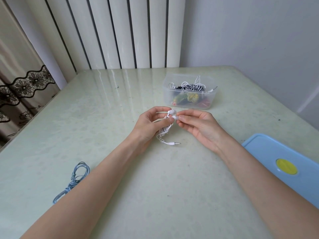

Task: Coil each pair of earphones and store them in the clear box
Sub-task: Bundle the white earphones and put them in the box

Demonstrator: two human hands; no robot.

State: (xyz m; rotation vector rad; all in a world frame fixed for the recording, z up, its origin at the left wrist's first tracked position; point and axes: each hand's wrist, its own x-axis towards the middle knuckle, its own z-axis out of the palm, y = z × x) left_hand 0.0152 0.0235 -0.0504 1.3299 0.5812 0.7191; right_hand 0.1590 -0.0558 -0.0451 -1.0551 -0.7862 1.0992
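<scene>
On the counter point(120, 104), the box point(189, 99) sits at 1 o'clock with earphones inside. A lid point(283, 161) lies at 3 o'clock, and a loose cable point(76, 180) at 8 o'clock.

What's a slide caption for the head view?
Both hands, left hand and right hand, hold coiled white earphones before the clear box; blue earphones wait aside.
</scene>
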